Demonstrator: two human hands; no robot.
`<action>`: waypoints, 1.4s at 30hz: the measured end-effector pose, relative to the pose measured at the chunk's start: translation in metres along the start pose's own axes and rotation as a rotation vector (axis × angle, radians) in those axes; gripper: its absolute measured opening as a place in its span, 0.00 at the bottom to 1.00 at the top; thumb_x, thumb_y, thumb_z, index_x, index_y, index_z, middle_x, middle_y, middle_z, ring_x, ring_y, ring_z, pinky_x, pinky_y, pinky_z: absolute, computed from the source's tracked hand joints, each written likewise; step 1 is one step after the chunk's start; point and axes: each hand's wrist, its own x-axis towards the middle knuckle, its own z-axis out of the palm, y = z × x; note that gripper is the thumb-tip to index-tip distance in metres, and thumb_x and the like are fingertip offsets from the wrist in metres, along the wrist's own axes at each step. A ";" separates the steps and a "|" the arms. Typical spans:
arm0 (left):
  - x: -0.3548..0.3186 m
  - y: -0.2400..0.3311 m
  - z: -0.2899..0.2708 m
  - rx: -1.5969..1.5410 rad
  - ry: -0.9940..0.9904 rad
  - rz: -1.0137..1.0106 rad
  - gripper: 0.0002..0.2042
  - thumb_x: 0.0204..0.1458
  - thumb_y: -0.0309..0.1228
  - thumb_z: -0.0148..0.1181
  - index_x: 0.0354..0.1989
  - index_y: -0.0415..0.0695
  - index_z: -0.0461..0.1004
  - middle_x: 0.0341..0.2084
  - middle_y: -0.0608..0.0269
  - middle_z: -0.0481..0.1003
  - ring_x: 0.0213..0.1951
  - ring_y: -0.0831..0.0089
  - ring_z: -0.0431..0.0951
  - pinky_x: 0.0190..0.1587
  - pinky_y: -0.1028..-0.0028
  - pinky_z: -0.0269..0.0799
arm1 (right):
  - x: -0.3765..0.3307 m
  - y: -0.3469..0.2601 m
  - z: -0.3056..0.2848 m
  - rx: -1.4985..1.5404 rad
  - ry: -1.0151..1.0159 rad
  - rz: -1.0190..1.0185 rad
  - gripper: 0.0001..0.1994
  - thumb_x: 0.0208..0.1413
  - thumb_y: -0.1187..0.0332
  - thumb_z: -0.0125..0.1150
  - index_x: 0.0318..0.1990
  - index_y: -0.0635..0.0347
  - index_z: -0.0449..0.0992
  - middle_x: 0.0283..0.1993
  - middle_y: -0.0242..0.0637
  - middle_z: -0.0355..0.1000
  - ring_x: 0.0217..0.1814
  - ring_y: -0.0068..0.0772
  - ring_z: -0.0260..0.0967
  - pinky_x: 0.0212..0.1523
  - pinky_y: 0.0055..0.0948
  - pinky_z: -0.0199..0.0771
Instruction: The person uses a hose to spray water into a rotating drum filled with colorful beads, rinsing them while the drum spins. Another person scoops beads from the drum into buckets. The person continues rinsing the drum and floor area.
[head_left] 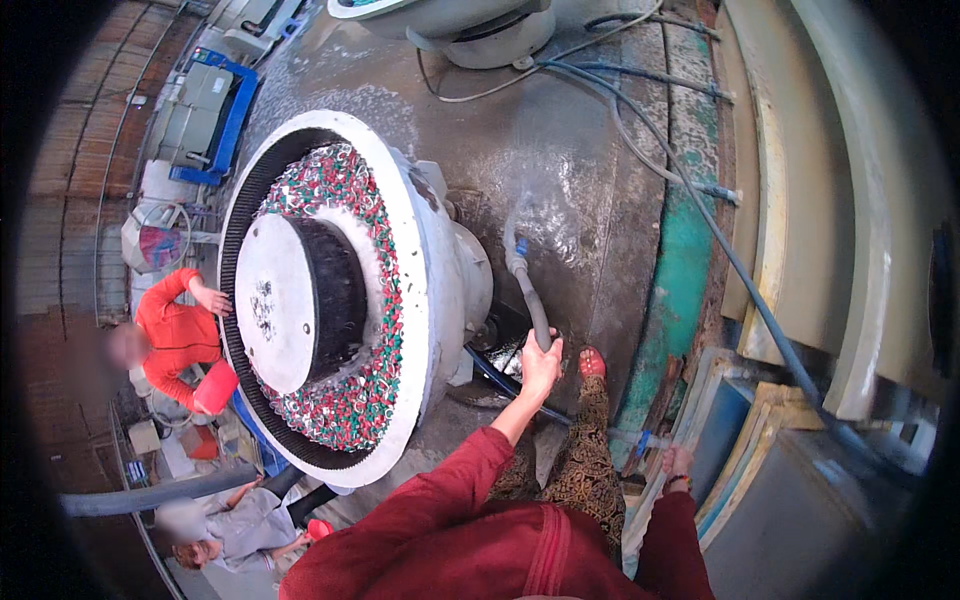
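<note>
My left hand (541,372) is closed round a grey hose (535,305). The hose end has a blue fitting (521,246), and water sprays from it onto the wet floor (560,190). Left of the hose stands a large round vibratory finishing bowl (408,215), holding many small red, green and whitish pieces (385,385) round its central drum (280,290). My right hand (677,462) is closed beside a pipe with a blue fitting (645,440), near pale upright panels (715,400); what it grips, if anything, cannot be made out.
A person in orange (180,330) with a red container (215,388) touches the bowl's far-left rim. Another in grey (245,530) is at lower left, near a red scoop (318,529). Hoses (700,200) cross at right, and a second machine (490,35) stands ahead.
</note>
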 end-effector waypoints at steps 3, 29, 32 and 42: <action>0.013 0.017 0.019 -0.095 0.104 0.065 0.10 0.51 0.22 0.53 0.42 0.41 0.63 0.12 0.71 0.62 0.09 0.82 0.60 0.11 0.78 0.57 | -0.030 -0.028 0.015 -0.167 0.082 -0.016 0.06 0.50 0.65 0.55 0.29 0.56 0.74 0.18 0.31 0.68 0.13 0.21 0.62 0.11 0.19 0.61; -0.166 -0.043 -0.132 0.285 0.010 0.095 0.11 0.45 0.28 0.51 0.38 0.45 0.71 0.20 0.55 0.71 0.26 0.67 0.75 0.32 0.68 0.67 | -0.267 -0.155 0.349 -1.236 -0.683 -1.749 0.27 0.57 0.58 0.48 0.63 0.50 0.52 0.65 0.36 0.50 0.69 0.43 0.41 0.63 0.53 0.44; -0.198 -0.050 -0.160 0.239 -0.008 0.162 0.11 0.45 0.28 0.51 0.38 0.44 0.71 0.20 0.55 0.71 0.25 0.66 0.74 0.31 0.68 0.67 | -0.269 -0.134 0.351 -1.473 -0.912 -1.872 0.19 0.56 0.60 0.49 0.53 0.53 0.66 0.62 0.35 0.56 0.67 0.42 0.45 0.63 0.49 0.47; -0.369 -0.083 -0.258 0.189 -0.076 0.394 0.13 0.42 0.27 0.52 0.39 0.45 0.71 0.22 0.56 0.74 0.29 0.61 0.76 0.32 0.62 0.69 | -0.377 -0.069 0.280 -1.270 -1.334 -2.121 0.21 0.47 0.78 0.56 0.52 0.61 0.65 0.42 0.47 0.64 0.45 0.49 0.62 0.47 0.38 0.64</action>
